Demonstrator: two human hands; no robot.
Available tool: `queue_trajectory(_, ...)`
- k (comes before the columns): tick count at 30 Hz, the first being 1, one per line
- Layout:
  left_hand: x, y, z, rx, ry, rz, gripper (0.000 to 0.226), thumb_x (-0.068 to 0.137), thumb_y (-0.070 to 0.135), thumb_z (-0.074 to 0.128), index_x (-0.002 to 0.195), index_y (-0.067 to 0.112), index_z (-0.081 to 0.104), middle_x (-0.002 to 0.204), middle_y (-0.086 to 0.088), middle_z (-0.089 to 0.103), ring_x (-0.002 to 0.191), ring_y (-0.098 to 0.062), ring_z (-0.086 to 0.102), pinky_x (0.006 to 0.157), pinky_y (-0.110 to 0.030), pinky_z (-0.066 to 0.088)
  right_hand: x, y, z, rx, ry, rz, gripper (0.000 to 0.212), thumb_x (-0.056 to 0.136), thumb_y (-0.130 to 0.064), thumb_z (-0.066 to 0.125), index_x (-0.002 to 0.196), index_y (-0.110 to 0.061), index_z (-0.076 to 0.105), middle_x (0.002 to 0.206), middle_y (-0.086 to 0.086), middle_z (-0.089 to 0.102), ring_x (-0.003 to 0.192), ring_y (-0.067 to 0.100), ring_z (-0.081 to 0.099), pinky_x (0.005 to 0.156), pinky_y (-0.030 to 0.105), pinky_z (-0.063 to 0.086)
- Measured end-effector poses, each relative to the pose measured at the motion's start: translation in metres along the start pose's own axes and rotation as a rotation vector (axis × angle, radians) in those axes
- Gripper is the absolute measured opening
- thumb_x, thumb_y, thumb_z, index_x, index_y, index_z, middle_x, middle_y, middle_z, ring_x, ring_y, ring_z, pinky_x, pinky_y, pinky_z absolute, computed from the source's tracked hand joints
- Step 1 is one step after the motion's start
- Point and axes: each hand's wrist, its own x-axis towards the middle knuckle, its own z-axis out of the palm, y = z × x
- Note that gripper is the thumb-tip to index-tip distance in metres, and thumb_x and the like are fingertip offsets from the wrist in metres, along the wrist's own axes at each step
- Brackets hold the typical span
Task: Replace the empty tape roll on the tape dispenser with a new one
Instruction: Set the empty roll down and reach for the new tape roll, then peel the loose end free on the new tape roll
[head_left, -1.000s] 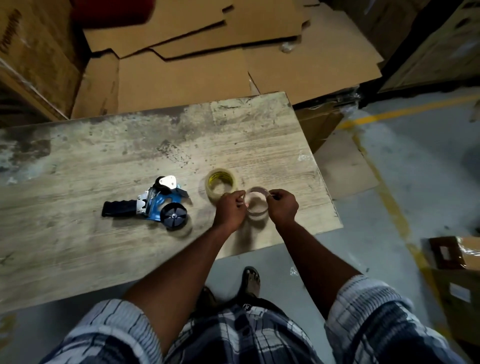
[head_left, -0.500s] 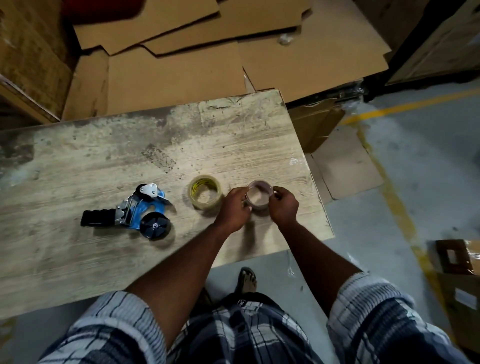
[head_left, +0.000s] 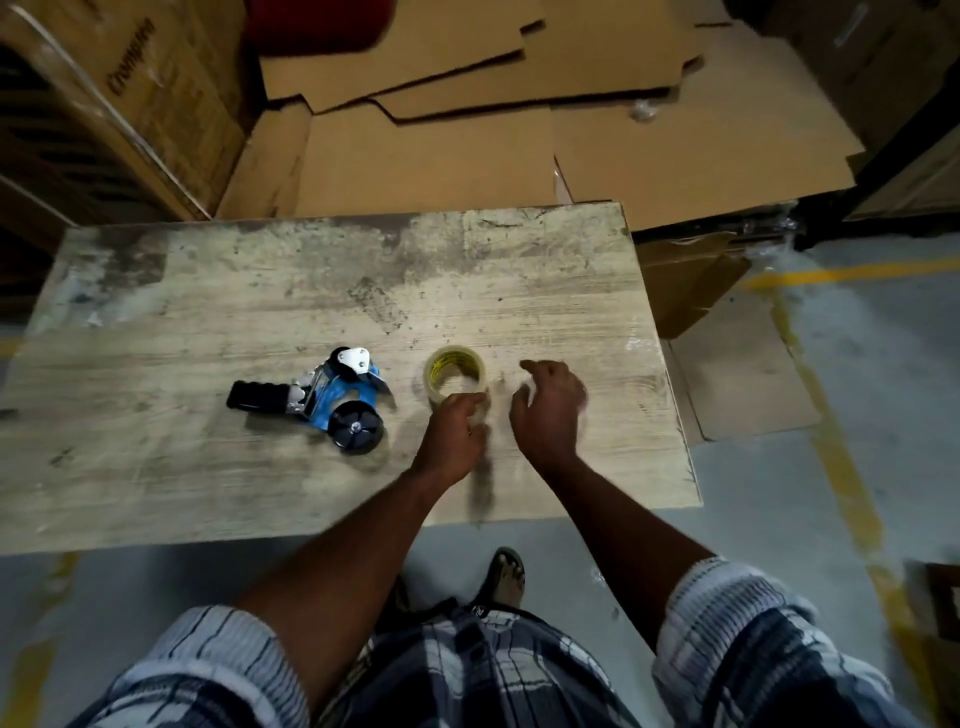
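A blue tape dispenser (head_left: 332, 402) with a black handle lies on its side on the worn wooden table (head_left: 208, 467); its black hub carries no roll. Just right of it, a full roll of clear tape (head_left: 456, 370) lies flat. My left hand (head_left: 456, 434) is at the roll's near rim, with curled fingers pinching the roll's wall. My right hand (head_left: 550, 410) hovers to the right of the roll with thumb and fingers loosely spread. Both hands are motion-blurred. The empty core held earlier is out of sight; a pale blur shows under my right palm.
Flattened cardboard sheets (head_left: 467, 130) and boxes (head_left: 119, 104) are stacked behind the table. More cardboard (head_left: 727, 364) lies on the grey floor at the right, beside yellow floor lines (head_left: 831, 441). My sandalled foot (head_left: 506, 574) stands below the table's near edge.
Both hands held the empty core between them; now they have parted. My left hand has moved left onto the full roll, my right hand has opened, and the core is no longer visible.
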Motion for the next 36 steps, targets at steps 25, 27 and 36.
queue_trajectory(25, -0.038, -0.108, -0.141, 0.039, 0.194, -0.094, 0.042, 0.087, 0.002, 0.058, 0.129, 0.005, 0.056, 0.126, -0.014, 0.062, 0.116, -0.027, 0.058, 0.092, -0.02, 0.038, -0.051, -0.127, 0.12, 0.295, -0.676, 0.122, 0.051, 0.075, -0.01, 0.077, 0.122, -0.014, 0.058, 0.116, 0.005, 0.067, 0.106, 0.027, 0.065, 0.094, 0.043, 0.052)
queue_trajectory(27, -0.036, -0.106, -0.141, 0.015, 0.171, -0.082, 0.042, 0.087, 0.001, 0.058, 0.128, 0.006, 0.057, 0.124, -0.013, 0.063, 0.113, -0.026, 0.059, 0.092, -0.021, 0.04, -0.049, -0.127, 0.118, 0.306, -0.658, 0.127, 0.052, 0.073, -0.006, 0.077, 0.121, -0.013, 0.058, 0.11, -0.001, 0.065, 0.102, 0.023, 0.065, 0.092, 0.037, 0.052)
queue_trajectory(36, -0.029, -0.094, -0.131, -0.058, 0.12, -0.093, 0.054, 0.084, -0.005, 0.056, 0.135, 0.011, 0.052, 0.13, -0.007, 0.061, 0.118, -0.022, 0.058, 0.094, -0.021, 0.04, -0.035, -0.117, 0.108, 0.292, -0.569, 0.021, 0.042, 0.073, -0.001, 0.073, 0.113, -0.004, 0.062, 0.103, 0.005, 0.069, 0.091, 0.015, 0.061, 0.083, 0.031, 0.051)
